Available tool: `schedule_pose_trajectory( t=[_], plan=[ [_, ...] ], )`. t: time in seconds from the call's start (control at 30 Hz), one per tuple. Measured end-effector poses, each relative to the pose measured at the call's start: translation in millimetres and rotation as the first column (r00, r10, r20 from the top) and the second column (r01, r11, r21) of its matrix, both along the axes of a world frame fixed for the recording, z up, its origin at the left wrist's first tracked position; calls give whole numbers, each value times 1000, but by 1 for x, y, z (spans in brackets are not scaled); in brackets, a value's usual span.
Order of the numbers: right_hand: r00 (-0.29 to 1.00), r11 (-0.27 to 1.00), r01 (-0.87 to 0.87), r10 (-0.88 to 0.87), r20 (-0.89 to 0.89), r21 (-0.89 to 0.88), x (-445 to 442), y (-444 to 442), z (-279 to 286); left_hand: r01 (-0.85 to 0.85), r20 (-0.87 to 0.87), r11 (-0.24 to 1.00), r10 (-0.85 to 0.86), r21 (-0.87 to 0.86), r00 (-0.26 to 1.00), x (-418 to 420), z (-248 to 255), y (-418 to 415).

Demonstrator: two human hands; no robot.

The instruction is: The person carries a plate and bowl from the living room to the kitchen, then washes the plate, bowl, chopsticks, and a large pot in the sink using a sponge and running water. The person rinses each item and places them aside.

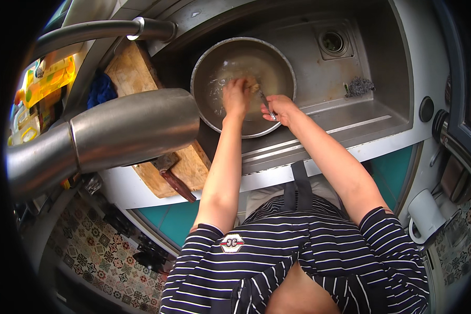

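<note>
A large round metal basin (pixel 196 74) with cloudy water stands in the stainless steel sink. My left hand (pixel 236 96) is over the basin, its fingers curled at a small yellowish-brown piece of food (pixel 252 84) at the water; whether it grips the piece is hard to see. At the basin's right side, my right hand (pixel 279 109) holds a slim metal tool (pixel 266 105), perhaps a peeler or small knife, its far end touching or close to the piece.
A wooden cutting board (pixel 131 72) lies left of the basin, bearing a cleaver (pixel 176 182) with its handle past the edge. The large metal faucet (pixel 137 125) hangs over it. Steel wool (pixel 359 87) and a drain (pixel 333 42) are at the sink's right. A blue cloth (pixel 102 90) lies beyond the board.
</note>
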State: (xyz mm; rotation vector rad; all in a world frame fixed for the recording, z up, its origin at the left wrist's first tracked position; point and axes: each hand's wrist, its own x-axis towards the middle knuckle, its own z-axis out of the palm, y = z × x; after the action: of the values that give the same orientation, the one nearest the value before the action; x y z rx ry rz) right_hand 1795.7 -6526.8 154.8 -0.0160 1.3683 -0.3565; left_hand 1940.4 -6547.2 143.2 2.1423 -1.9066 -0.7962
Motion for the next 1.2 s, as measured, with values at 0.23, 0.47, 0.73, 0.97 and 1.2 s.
schedule_pose_trajectory(
  t=[0.23, 0.47, 0.73, 0.97, 1.2],
  plan=[
    [979, 979, 201, -199, -45, 42, -3, -13, -10, 143, -238, 944, -71, 298, 969, -14, -4, 1],
    [984, 984, 171, -174, 44, 53, -6, -15, -2, 47, -313, 984, 8, 170, 950, -12, 26, 26],
    [994, 996, -29, 38, 100, -88, -23, -29, 29, 135, -189, 981, -107, 142, 976, 5, -14, 25],
    [913, 893, -409, 401, -79, -187, -32, -16, 28, -259, -445, 915, 379, 309, 811, 1, -38, 36],
    [944, 926, -329, 316, -96, -186, -36, -2, 18, 18, -408, 989, 45, 148, 912, -36, 40, 26]
  ],
)
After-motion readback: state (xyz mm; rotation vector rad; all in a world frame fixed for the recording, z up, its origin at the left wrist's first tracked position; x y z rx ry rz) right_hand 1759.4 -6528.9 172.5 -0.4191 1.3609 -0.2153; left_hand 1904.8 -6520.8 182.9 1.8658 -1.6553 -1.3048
